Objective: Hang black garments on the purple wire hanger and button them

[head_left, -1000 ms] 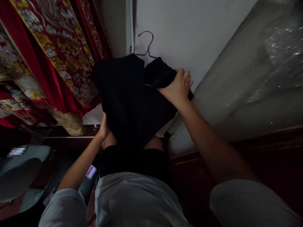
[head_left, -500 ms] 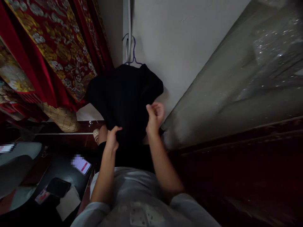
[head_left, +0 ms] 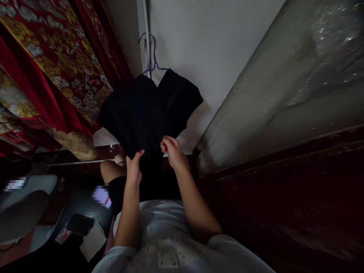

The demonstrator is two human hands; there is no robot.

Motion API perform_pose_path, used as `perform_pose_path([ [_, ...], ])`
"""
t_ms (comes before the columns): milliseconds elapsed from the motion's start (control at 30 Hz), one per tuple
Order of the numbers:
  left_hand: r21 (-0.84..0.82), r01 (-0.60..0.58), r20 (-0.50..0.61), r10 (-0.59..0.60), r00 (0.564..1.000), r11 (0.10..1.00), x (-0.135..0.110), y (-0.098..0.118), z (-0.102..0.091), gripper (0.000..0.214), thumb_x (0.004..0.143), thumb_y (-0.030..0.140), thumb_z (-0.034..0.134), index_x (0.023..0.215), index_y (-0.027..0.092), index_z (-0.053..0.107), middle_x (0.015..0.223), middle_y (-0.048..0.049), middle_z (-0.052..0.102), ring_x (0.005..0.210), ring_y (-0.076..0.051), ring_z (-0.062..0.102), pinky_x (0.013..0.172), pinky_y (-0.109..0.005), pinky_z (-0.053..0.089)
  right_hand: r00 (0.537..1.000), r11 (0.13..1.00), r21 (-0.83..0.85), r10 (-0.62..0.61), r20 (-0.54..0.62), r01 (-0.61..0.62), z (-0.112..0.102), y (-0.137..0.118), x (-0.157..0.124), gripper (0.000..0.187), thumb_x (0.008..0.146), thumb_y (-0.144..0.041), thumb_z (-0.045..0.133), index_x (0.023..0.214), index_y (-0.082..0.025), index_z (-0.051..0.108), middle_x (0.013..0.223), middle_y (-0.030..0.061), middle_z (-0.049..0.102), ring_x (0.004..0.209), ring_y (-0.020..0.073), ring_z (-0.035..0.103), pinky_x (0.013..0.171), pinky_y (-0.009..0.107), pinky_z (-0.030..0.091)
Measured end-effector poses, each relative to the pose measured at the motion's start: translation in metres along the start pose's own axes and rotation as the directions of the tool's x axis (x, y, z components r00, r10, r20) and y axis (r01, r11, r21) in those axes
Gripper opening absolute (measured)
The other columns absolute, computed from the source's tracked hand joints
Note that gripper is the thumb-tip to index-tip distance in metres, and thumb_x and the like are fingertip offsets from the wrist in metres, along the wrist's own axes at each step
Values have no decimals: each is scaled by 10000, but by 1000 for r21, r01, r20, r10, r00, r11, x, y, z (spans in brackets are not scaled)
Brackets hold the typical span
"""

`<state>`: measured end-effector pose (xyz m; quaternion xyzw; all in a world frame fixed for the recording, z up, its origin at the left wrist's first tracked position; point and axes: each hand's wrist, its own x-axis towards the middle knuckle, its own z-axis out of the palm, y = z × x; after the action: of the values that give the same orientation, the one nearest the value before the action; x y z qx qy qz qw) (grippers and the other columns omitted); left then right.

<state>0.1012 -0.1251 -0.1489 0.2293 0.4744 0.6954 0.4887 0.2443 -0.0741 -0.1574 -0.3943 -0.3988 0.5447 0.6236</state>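
Note:
A black garment [head_left: 148, 113] hangs on a purple wire hanger [head_left: 153, 57] against the white wall [head_left: 204, 41]. My left hand [head_left: 133, 167] grips the garment's lower left hem, fingers closed on the cloth. My right hand [head_left: 172, 151] pinches the lower edge just to the right of it, fingers curled. Both hands are low on the garment, close together, in front of my grey shirt [head_left: 170, 242].
Red and gold embroidered cloth [head_left: 54, 64] hangs at the left. A grey glittery covered surface [head_left: 284, 87] slopes at the right above dark wood [head_left: 284, 204]. A lit phone [head_left: 101, 195], a dark wallet [head_left: 79, 224] and papers lie at lower left.
My right hand came down from the garment's shoulder to its lower edge. My left hand shifted right along the hem. The hanger's hook now sits by the white wall strip.

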Motion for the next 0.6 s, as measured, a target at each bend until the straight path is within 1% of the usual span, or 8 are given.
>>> perform_pose_path([
  [33, 5, -101, -26, 101, 995, 995, 3, -1, -3, 485, 625, 299, 861, 1074, 179, 722, 1097, -77, 756, 1157, -304, 701, 1036, -383, 559, 1000, 1000, 18, -11, 2, 11, -3, -1, 0, 395, 777, -514, 706, 656, -198, 503, 562, -43, 413, 507, 71, 358, 479, 217, 245],
  [100, 32, -316, -40, 317, 948, 948, 7, 0, -10, 565, 717, 290, 826, 1253, 205, 669, 1304, -87, 695, 1337, -298, 608, 1163, -397, 477, 1000, 999, 28, -30, 4, 30, -12, -2, 0, 381, 784, -501, 707, 660, -191, 524, 556, -45, 413, 503, 65, 358, 479, 209, 240],
  [200, 156, -537, 75, 532, 844, 829, 7, 0, -14, 671, 798, 193, 796, 1424, 271, 567, 1561, -72, 514, 1529, -275, 401, 1287, -412, 313, 999, 1000, -19, -19, -27, 18, -23, -6, 1, 393, 765, -507, 727, 649, -190, 526, 539, -45, 412, 491, 63, 355, 470, 204, 233],
  [267, 246, -566, 244, 515, 822, 786, 3, -5, -7, 658, 838, 158, 773, 1448, 272, 552, 1585, -84, 486, 1512, -282, 416, 1281, -447, 311, 999, 998, -60, -11, -31, 10, -27, -8, -1, 430, 770, -532, 730, 627, -191, 511, 517, -49, 391, 477, 62, 337, 467, 206, 229],
  [367, 280, -517, 486, 345, 803, 809, -3, -25, 15, 597, 890, 126, 687, 1449, 243, 511, 1513, -126, 545, 1356, -266, 582, 1157, -441, 468, 998, 991, -135, -18, 61, 26, -27, -12, -8, 495, 819, -584, 712, 602, -190, 506, 497, -44, 393, 468, 64, 340, 469, 213, 254],
  [433, 284, -499, 532, 298, 792, 819, -4, -42, 32, 511, 910, 101, 621, 1395, 212, 504, 1413, -142, 607, 1247, -237, 653, 1059, -388, 537, 989, 984, -174, -21, 145, 47, -27, -16, -11, 519, 837, -615, 705, 608, -182, 535, 505, -31, 430, 475, 68, 376, 471, 213, 276],
  [500, 302, -538, 533, 329, 780, 787, -3, -55, 45, 323, 944, 107, 578, 1257, 184, 559, 1217, -119, 686, 1114, -209, 697, 973, -334, 560, 982, 982, -182, -15, 186, 49, -27, -20, -13, 526, 833, -644, 708, 639, -171, 583, 514, -22, 464, 471, 70, 400, 460, 213, 279],
  [600, 295, -607, 517, 411, 751, 737, -3, -60, 52, 84, 979, 149, 569, 1041, 174, 619, 951, -58, 703, 914, -179, 703, 849, -279, 551, 987, 987, -158, 38, 155, -13, -29, -27, -16, 536, 786, -681, 732, 735, -152, 662, 534, -7, 525, 428, 68, 393, 418, 220, 244],
])
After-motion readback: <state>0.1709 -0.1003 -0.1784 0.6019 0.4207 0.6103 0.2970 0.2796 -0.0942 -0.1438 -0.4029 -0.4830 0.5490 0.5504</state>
